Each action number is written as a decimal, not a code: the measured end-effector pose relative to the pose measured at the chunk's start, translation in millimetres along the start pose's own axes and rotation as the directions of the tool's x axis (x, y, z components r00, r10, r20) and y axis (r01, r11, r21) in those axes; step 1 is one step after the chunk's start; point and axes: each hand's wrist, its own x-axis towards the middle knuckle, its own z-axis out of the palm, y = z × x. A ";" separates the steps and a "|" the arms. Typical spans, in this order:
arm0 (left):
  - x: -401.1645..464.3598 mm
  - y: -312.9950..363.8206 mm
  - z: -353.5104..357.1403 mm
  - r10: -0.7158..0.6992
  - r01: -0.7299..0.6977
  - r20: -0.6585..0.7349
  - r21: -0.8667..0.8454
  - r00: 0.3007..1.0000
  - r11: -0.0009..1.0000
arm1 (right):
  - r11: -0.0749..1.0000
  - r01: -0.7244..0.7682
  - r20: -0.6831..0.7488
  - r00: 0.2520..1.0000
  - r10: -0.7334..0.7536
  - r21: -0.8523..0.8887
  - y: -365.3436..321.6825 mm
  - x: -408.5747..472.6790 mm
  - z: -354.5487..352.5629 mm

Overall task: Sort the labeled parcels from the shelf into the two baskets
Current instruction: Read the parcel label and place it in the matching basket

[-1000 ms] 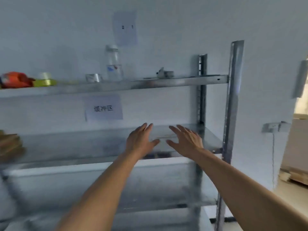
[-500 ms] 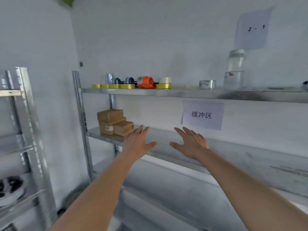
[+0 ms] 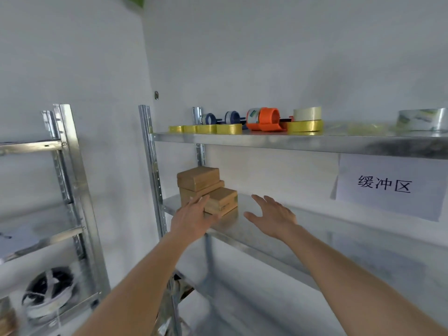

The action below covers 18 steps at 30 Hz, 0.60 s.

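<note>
Several small brown cardboard parcels (image 3: 219, 201) are stacked at the left end of the middle metal shelf (image 3: 244, 226). My left hand (image 3: 191, 218) reaches toward the front of the stack with fingers straight, partly covering the lowest box; I cannot tell if it touches. My right hand (image 3: 272, 218) hovers over the shelf just right of the parcels, fingers spread, holding nothing. No baskets are in view.
The upper shelf (image 3: 291, 141) carries yellow tape rolls (image 3: 229, 129), an orange tape dispenser (image 3: 265, 118) and a shiny roll (image 3: 423, 120). A paper sign (image 3: 390, 187) hangs on the wall. A second metal rack (image 3: 70, 180) stands left with a coiled bundle (image 3: 48, 297) low down.
The view has swung left from the bare right end of the shelf to the parcels. Both hands, still spread, now reach close to the stack.
</note>
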 end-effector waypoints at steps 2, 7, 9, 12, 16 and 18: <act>22.5 -15.4 13.3 -0.013 0.013 0.011 -0.009 1.000 1.000 | 1.000 -0.006 0.017 1.000 0.006 0.017 -6.0 27.3 14.6; 91.8 -56.7 50.5 -0.001 0.002 0.025 -0.036 1.000 0.999 | 0.994 -0.061 0.034 0.998 0.058 0.089 -21.5 100.2 52.1; 122.3 -73.4 67.2 -0.008 0.010 0.047 -0.053 0.999 0.999 | 0.989 -0.097 0.037 0.995 0.094 0.110 -27.1 127.8 67.6; 165.1 -95.1 89.5 0.007 -0.001 0.105 -0.055 0.994 0.998 | 0.979 -0.165 0.050 0.986 0.160 0.116 -36.1 168.6 87.1; 215.7 -119.9 122.6 0.070 -0.060 0.176 -0.063 0.982 0.996 | 0.962 -0.226 0.042 0.974 0.222 0.151 -48.3 219.6 111.4; 235.6 -128.9 140.0 0.103 -0.084 0.208 -0.096 0.973 0.992 | 0.954 -0.249 0.042 0.968 0.246 0.166 -52.7 238.0 122.7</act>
